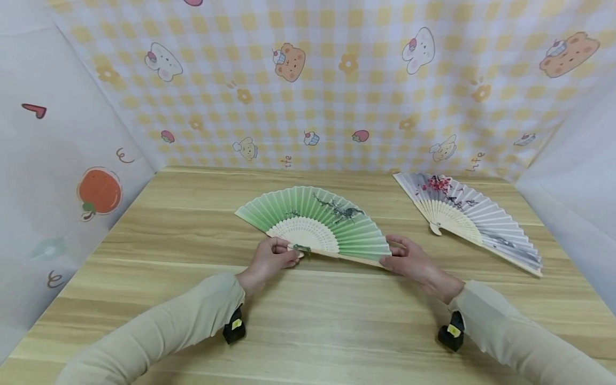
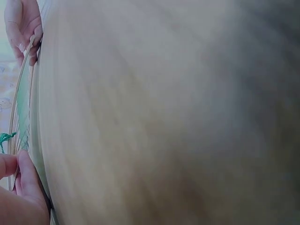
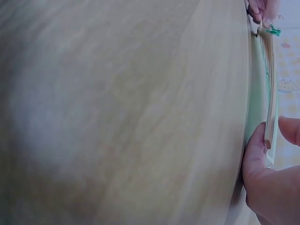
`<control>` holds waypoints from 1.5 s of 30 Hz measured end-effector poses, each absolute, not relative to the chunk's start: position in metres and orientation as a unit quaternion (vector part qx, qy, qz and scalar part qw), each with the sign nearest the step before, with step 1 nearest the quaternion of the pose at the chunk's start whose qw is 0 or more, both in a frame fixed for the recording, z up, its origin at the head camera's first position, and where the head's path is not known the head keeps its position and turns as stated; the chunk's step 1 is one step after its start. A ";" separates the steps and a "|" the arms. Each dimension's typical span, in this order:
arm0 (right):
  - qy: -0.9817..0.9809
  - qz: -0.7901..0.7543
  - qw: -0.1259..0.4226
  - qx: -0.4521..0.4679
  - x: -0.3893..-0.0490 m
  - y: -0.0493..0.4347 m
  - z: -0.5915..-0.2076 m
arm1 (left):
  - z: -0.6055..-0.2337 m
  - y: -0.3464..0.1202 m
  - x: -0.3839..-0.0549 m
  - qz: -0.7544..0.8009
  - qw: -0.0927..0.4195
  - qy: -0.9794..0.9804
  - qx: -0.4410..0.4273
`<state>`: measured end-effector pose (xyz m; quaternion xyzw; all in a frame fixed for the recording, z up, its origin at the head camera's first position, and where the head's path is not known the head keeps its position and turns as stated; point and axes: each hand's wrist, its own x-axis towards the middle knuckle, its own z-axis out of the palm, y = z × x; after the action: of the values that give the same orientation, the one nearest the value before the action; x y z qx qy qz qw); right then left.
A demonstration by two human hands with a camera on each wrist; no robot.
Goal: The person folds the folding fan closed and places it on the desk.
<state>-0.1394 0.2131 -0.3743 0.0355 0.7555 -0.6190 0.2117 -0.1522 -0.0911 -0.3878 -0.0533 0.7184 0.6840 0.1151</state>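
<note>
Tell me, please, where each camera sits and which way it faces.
Head: on the head, facing forward and down at the green fan and table; left hand, right hand, sleeves show.
Left wrist: on that wrist, facing the table, green fan at left; left hand near, right beyond.
Right wrist: on that wrist, facing the table, green fan at right; right hand near, left beyond.
Both wrist views share the tassel.

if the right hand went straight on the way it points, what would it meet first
The green fan, apparently at once: the right hand is touching its right end.
</note>
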 end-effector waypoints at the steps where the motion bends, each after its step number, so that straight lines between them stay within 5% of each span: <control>1: 0.753 -0.623 0.211 0.036 -0.139 0.213 -0.374 | -0.388 -0.091 -0.152 0.686 0.116 0.717 -0.055; 20: 0.731 -0.646 0.213 0.051 -0.142 0.212 -0.370 | -0.386 -0.088 -0.151 0.685 0.133 0.714 -0.056; 34: 0.726 -0.652 0.210 0.060 -0.141 0.215 -0.372 | -0.381 -0.095 -0.151 0.646 0.196 0.736 -0.038; 45: 0.730 -0.647 0.212 0.053 -0.141 0.218 -0.372 | -0.372 -0.097 -0.157 0.590 0.185 0.786 -0.010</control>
<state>-0.1407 0.2182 -0.3725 0.0527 0.7305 -0.6471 0.2118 -0.1574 -0.0971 -0.3721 -0.0100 0.7861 0.5896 0.1854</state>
